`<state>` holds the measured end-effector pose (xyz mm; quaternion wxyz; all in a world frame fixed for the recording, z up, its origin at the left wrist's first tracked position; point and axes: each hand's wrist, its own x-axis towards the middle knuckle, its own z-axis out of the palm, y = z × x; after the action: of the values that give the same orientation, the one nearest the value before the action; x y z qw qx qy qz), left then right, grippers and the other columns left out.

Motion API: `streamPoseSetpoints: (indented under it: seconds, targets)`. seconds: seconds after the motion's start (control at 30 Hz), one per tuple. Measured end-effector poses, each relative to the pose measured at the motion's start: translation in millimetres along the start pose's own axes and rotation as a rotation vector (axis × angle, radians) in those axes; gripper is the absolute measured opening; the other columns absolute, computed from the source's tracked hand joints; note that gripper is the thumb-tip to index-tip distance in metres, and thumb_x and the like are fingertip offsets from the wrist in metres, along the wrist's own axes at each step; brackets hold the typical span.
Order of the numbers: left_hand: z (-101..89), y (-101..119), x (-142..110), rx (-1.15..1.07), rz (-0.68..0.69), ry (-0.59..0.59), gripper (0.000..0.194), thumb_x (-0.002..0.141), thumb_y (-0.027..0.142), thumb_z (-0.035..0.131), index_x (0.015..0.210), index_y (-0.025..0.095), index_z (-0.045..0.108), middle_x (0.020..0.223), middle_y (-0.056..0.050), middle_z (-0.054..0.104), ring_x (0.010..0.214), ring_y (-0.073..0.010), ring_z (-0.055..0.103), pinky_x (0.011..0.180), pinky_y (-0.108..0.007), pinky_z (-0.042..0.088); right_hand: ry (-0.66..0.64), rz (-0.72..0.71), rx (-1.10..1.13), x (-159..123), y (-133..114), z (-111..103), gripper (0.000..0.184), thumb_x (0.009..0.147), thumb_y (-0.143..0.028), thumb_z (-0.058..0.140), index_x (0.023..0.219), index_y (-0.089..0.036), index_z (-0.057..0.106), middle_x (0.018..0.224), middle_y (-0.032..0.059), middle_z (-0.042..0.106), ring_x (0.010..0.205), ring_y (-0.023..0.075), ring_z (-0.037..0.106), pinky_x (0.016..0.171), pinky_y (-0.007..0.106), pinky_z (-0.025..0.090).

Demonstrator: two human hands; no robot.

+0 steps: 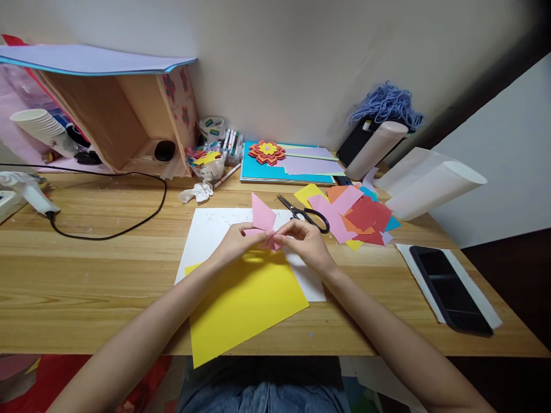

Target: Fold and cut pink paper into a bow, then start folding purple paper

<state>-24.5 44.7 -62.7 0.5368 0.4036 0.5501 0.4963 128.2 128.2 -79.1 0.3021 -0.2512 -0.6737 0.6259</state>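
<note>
Between my fingertips is a folded piece of pink paper [263, 212], one pointed flap standing up and smaller folds fanning out below. My left hand [241, 238] pinches it from the left side. On the other side my right hand [303, 241] grips its folded part between thumb and fingers, close to the left thumb. Beneath both hands lie a yellow sheet of paper [245, 304] and, partly under it, a white sheet [206, 229]. Black-handled scissors [316, 218] rest just beyond my right hand. The fingers hide part of the pink folds.
Coloured paper scraps [365, 215] are heaped at the right, with a phone [450, 289] nearer the edge. A paper flower [267, 152] lies on a blue sheet [253, 169] at the back. A glue gun [32, 192] and its black cable [163, 198] are at left, below an open box [129, 115].
</note>
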Motion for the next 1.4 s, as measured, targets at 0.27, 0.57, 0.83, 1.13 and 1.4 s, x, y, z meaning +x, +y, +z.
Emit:
streamPoseSetpoints:
  seconds: [0.27,0.57,0.83,1.13,1.4]
  targets:
    - [-2.0,-7.3,3.7,0.063,-0.02,0.115,0.036,0.062,0.044,0.069,0.082,0.014,0.07,0.078,-0.008,0.07,0.072,-0.0205,0.063,0.064,-0.027,0.044,0.06,0.051,0.068,3.2,6.0,1.2,0.023,0.064,-0.031,0.073,0.071,-0.018,0.055,0.071,-0.0008,0.057,0.067,0.0122,0.056,0.064,0.025,0.046]
    - [-2.4,-11.5,7.1,-0.163,-0.031,0.27,0.043,0.058,0.042,0.073,0.088,0.011,0.068,0.088,-0.011,0.069,0.083,-0.0231,0.063,0.077,-0.032,0.047,-0.127,0.272,0.299,5.5,14.2,-4.3,0.028,0.068,-0.032,0.07,0.091,-0.02,0.061,0.086,0.0017,0.061,0.078,0.0124,0.057,0.076,0.025,0.044]
    - [-1.2,-19.8,10.1,-0.267,-0.029,0.228,0.046,0.056,0.041,0.075,0.089,0.01,0.069,0.091,-0.013,0.069,0.09,-0.0259,0.062,0.085,-0.038,0.045,-0.007,0.355,0.378,4.4,16.3,0.8,0.017,0.065,-0.032,0.072,0.071,-0.018,0.064,0.074,-0.0015,0.058,0.068,0.0087,0.052,0.069,0.022,0.042]
    - [-1.6,-21.7,8.8,-0.2,-0.051,0.205,0.047,0.059,0.042,0.073,0.093,0.011,0.068,0.097,-0.013,0.068,0.093,-0.0263,0.061,0.086,-0.036,0.044,0.041,0.287,0.228,2.2,20.4,0.5,0.023,0.065,-0.037,0.071,0.068,-0.016,0.062,0.064,-0.0025,0.055,0.058,0.008,0.047,0.059,0.022,0.037]
    - [-0.7,-17.6,6.4,-0.087,-0.051,0.265,0.044,0.055,0.042,0.076,0.087,0.012,0.069,0.089,-0.011,0.07,0.085,-0.0238,0.063,0.078,-0.031,0.046,0.075,0.26,0.112,2.9,23.6,2.3,0.029,0.063,-0.043,0.071,0.063,-0.016,0.06,0.06,-0.0018,0.055,0.055,0.009,0.046,0.055,0.022,0.037]
